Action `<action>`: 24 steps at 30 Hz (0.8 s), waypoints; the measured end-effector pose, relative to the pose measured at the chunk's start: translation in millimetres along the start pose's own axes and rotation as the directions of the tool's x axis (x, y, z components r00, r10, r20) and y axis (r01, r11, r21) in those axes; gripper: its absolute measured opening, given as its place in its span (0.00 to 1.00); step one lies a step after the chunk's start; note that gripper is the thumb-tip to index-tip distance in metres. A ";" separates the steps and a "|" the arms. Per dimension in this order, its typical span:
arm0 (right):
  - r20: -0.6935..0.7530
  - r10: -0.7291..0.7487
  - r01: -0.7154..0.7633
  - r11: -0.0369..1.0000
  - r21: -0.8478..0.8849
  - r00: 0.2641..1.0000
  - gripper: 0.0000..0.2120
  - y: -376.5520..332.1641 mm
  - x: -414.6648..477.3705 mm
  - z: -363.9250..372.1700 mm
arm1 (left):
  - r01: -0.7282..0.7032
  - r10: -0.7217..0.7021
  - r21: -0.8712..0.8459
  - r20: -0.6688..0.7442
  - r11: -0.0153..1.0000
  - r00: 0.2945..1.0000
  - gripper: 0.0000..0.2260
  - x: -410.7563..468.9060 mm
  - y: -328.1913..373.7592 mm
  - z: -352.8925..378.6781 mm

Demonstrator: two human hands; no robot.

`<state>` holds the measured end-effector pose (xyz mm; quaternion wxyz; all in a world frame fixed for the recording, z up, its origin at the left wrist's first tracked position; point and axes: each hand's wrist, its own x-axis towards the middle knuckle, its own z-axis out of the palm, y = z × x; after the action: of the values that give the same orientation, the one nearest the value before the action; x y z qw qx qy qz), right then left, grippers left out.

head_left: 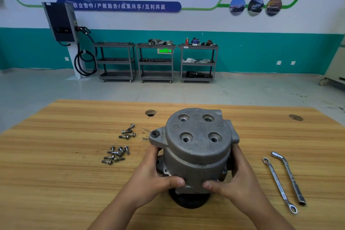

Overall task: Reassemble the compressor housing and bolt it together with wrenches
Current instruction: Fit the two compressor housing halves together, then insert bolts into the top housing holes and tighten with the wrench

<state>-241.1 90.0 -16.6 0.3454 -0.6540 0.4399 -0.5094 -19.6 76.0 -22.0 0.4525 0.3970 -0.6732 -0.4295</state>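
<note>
A wooden table (65, 183) carries a grey metal compressor (197, 147), which stands upright near the table's middle on a black round base (188, 201). To its left, loose bolts lie in two small clusters, a farther cluster (128, 132) and a nearer cluster (116, 155). To its right a flat ring wrench (279, 185) and a bent tube wrench (289, 177) lie side by side, and a round hole (150, 113) shows in the tabletop behind the compressor.

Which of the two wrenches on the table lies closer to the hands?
The flat ring spanner, looped at both ends. It lies between the right hand and the bent tubular socket wrench, which sits farther out.
</note>
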 end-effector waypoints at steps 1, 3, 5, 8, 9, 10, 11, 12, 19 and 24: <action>0.000 0.001 -0.001 1.000 0.003 1.000 0.47 1.1 -0.2 -0.6 | 0.002 -0.002 0.019 0.021 1.000 1.000 0.46 0.0 1.2 -0.8; 0.003 0.007 -0.007 1.000 0.005 1.000 0.47 3.0 0.0 -1.9 | 0.008 -0.006 -0.020 0.093 1.000 0.996 0.46 0.9 2.8 -6.0; 0.007 0.006 -0.006 1.000 -0.005 1.000 0.47 4.1 0.6 -3.5 | 0.057 -0.048 -0.084 0.104 0.995 0.993 0.39 2.1 -0.6 -17.6; 0.011 0.009 -0.009 1.000 0.009 1.000 0.48 6.6 1.5 -5.1 | 0.196 -0.178 0.081 -0.189 0.977 0.966 0.10 18.4 -4.4 -35.2; 0.011 0.013 -0.013 1.000 0.018 1.000 0.48 7.5 1.3 -5.6 | 0.211 -0.151 0.180 -0.296 0.961 0.943 0.08 27.5 -7.9 -41.9; 0.011 0.015 -0.016 1.000 0.024 1.000 0.47 7.8 1.4 -5.6 | 0.240 -0.112 0.317 -0.373 0.918 0.921 0.06 38.3 -11.5 -50.0; 0.011 0.018 -0.018 1.000 0.026 1.000 0.47 7.7 1.5 -5.7 | 0.299 -0.085 0.474 -0.422 0.828 0.902 0.06 50.1 -17.8 -59.3; 0.013 0.019 -0.020 1.000 0.021 1.000 0.47 7.2 1.7 -5.7 | 0.376 -0.071 0.619 -0.459 0.689 0.885 0.07 61.5 -25.4 -69.0; 0.018 0.013 -0.012 0.999 -0.050 1.000 0.48 6.6 2.4 -7.5 | 0.530 -0.254 0.831 -0.484 0.166 0.838 0.11 103.8 -74.3 -109.1; 0.033 0.004 -0.002 0.998 -0.059 0.999 0.48 8.5 4.6 -6.3 | 0.554 -0.212 0.809 -0.517 0.198 0.829 0.10 110.7 -82.6 -110.2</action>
<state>-248.6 82.5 -21.1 0.3340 -0.6717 0.4497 -0.4848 66.7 -76.5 -45.3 0.1041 0.7975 -0.5941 0.0094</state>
